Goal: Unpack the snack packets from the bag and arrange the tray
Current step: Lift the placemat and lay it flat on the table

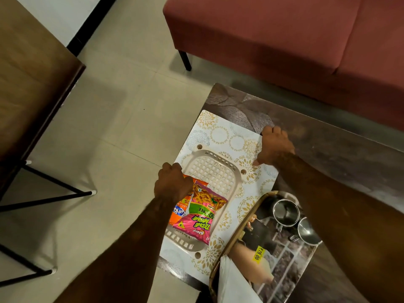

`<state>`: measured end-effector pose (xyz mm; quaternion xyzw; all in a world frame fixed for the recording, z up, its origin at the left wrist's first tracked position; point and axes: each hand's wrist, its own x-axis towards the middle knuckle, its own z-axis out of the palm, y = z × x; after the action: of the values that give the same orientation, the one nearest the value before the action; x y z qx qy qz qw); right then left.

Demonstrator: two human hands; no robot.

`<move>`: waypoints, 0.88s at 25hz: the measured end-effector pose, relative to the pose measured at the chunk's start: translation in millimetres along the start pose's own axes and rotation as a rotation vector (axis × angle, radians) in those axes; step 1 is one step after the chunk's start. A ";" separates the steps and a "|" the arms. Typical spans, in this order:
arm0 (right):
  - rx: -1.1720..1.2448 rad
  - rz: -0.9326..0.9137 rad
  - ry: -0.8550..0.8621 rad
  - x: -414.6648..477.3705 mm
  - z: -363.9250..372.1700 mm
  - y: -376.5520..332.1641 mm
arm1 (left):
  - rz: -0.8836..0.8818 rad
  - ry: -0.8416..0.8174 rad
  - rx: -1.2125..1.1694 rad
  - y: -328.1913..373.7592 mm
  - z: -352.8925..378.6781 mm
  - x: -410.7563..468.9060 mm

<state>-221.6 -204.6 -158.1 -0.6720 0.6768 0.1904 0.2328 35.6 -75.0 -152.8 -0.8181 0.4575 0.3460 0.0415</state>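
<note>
A white tray with gold floral print [220, 132] lies on the low table. On it rests a beige perforated plastic basket [215, 169]. In the basket lie a pink snack packet [202, 217] and, partly under it, an orange snack packet [178, 212]. My left hand [172, 182] grips the tray's left edge beside the basket, its fingers curled over the rim. Across the tray, my right hand [274, 146] is closed on the right edge. A white bag [231, 283] lies at the lower right.
A second tray with a printed picture [273, 254] holds two steel cups [286, 212] and a yellow price sticker. The dark table [328, 145] stands before a red sofa [284, 40]. A wooden table with black legs [32, 84] is on the left, over tiled floor.
</note>
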 end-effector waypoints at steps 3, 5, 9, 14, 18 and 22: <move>-0.002 0.009 -0.013 -1.3 -0.1 -1.7 | 0.010 -0.030 0.012 1.6 0.7 3.6; -0.002 0.008 -0.053 -0.4 -0.1 -1.3 | 0.016 -0.026 0.041 0.1 1.3 6.0; 0.056 0.062 -0.062 -0.3 -4.1 -1.9 | 0.041 -0.041 0.047 -4.8 2.0 9.9; 0.101 0.011 0.026 -9.1 -7.1 -7.4 | 0.061 -0.030 0.064 -10.7 2.3 4.4; 0.076 0.037 0.220 -13.7 -37.1 -9.0 | 0.066 -0.027 0.123 -20.5 3.2 -3.2; 0.136 0.004 0.354 -19.1 -65.9 -8.4 | 0.030 -0.003 0.088 -26.3 4.0 -8.7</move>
<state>-217.3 -226.7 -92.8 -0.6763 0.7198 0.0232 0.1546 51.0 -52.0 -157.1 -0.8080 0.4845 0.3271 0.0729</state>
